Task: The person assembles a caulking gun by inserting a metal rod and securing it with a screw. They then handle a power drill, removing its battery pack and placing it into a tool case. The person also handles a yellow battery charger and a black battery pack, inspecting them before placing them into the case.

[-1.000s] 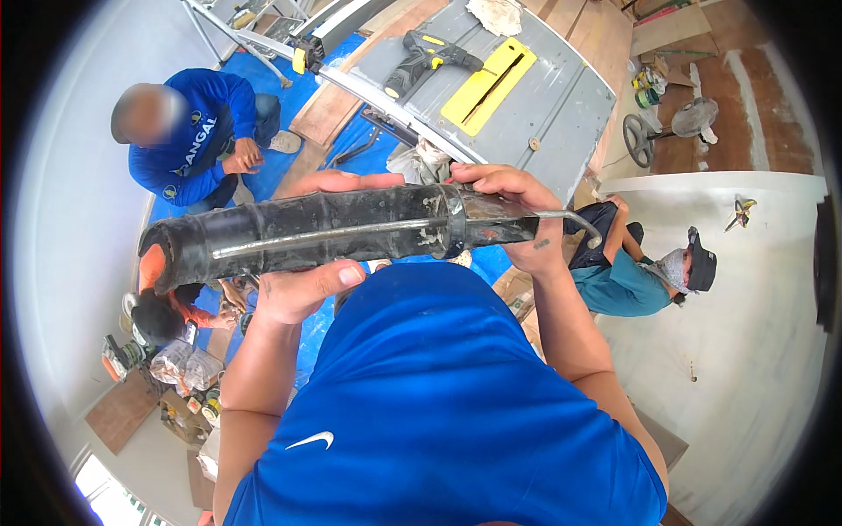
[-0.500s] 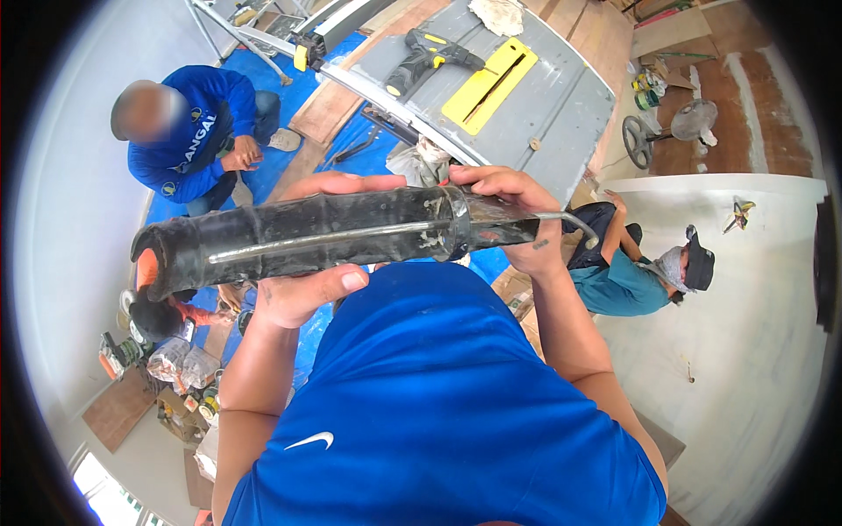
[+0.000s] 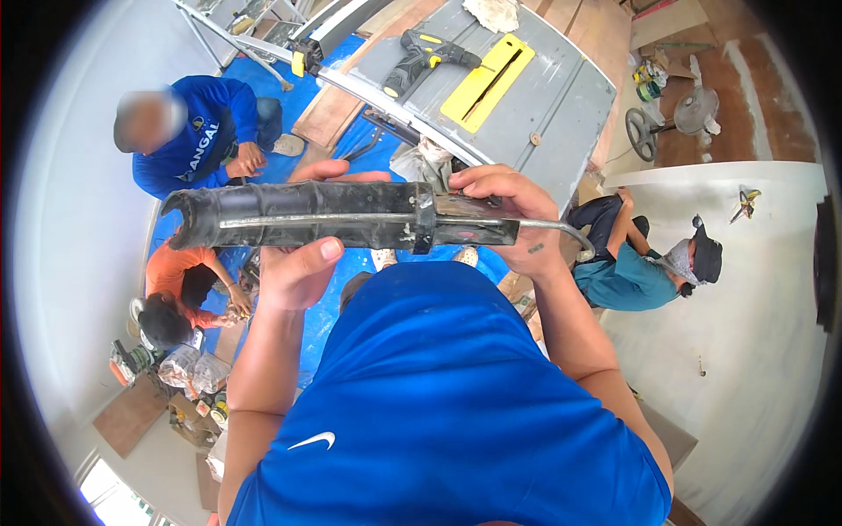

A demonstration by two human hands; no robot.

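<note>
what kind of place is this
Probably a room under construction or renovation: a power drill lies on a grey work table that looks like a table saw, blue sheeting covers part of the floor, and brown boards show whitish streaks like filler.

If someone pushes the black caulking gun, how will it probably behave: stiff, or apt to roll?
The caulking gun looks stiff: its metal rod runs straight along the barrel. Its rounded barrel might roll, but the rod's hooked end would probably limit that.
</note>
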